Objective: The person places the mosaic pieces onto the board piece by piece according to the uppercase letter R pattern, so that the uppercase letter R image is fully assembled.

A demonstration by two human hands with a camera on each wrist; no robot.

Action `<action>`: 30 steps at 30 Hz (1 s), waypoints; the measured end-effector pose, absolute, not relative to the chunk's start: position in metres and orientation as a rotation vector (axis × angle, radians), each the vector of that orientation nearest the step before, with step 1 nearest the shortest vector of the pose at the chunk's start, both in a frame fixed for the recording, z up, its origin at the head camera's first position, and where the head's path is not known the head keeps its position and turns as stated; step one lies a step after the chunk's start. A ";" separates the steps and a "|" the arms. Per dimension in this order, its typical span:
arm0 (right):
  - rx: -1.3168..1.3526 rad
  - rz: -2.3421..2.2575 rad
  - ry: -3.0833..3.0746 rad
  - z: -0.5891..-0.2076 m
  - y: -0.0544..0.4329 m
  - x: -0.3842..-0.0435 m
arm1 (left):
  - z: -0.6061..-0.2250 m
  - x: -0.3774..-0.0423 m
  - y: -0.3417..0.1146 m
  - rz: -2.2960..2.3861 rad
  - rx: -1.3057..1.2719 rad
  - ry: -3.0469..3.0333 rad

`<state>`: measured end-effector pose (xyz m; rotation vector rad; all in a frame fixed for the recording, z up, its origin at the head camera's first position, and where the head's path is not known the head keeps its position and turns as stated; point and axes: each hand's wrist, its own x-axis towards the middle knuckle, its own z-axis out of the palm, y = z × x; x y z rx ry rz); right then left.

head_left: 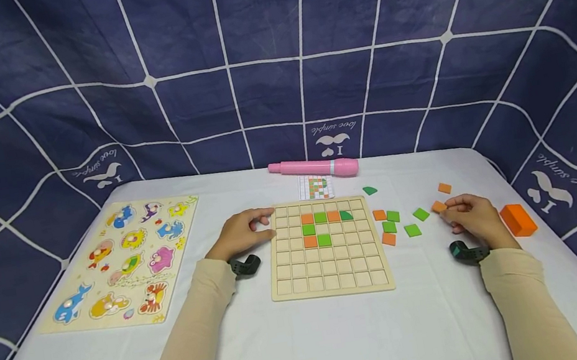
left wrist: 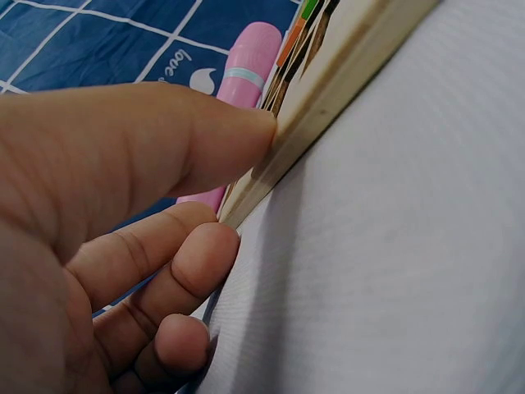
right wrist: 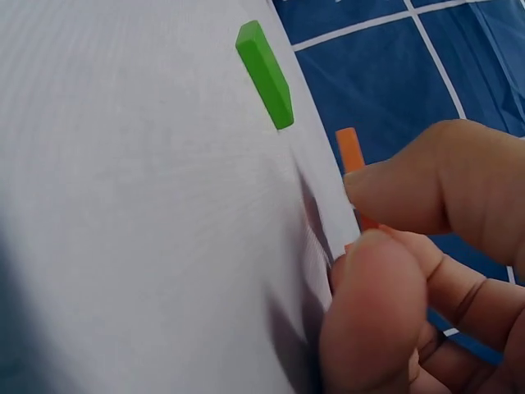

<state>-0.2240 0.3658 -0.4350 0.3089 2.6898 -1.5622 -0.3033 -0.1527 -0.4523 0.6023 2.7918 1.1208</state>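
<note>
My left hand (head_left: 240, 233) rests beside the wooden grid board (head_left: 331, 267), its thumb and index fingertip touching the left edge near the far corner. Orange and green square tiles, such as an orange one (head_left: 310, 241), sit in several upper cells with a dark green quarter-round tile (head_left: 346, 215). Over to the right, my right hand (head_left: 472, 217) pinches an orange square tile (right wrist: 350, 149) between thumb and index finger, low over the table. Loose tiles, including a green square tile (head_left: 412, 230), lie between that hand and the board. The right hand's fingers hide part of the held tile.
A pattern card (head_left: 315, 187) and a pink microphone-shaped object (head_left: 315, 167) lie beyond the board. At the left is an animal peg puzzle (head_left: 126, 262). An orange block (head_left: 518, 220) stands right of the right hand. Another dark green quarter-round piece (head_left: 369, 190) lies near the board's far right corner.
</note>
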 end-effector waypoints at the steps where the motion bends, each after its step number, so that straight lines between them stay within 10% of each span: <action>1: 0.301 -1.591 2.680 -0.435 0.366 -0.224 | -0.452 -0.303 -0.153 1.121 0.602 2.791; 30: 0.049 -1.714 2.592 -0.417 0.322 -0.233 | -0.451 -0.303 -0.152 1.125 0.593 2.795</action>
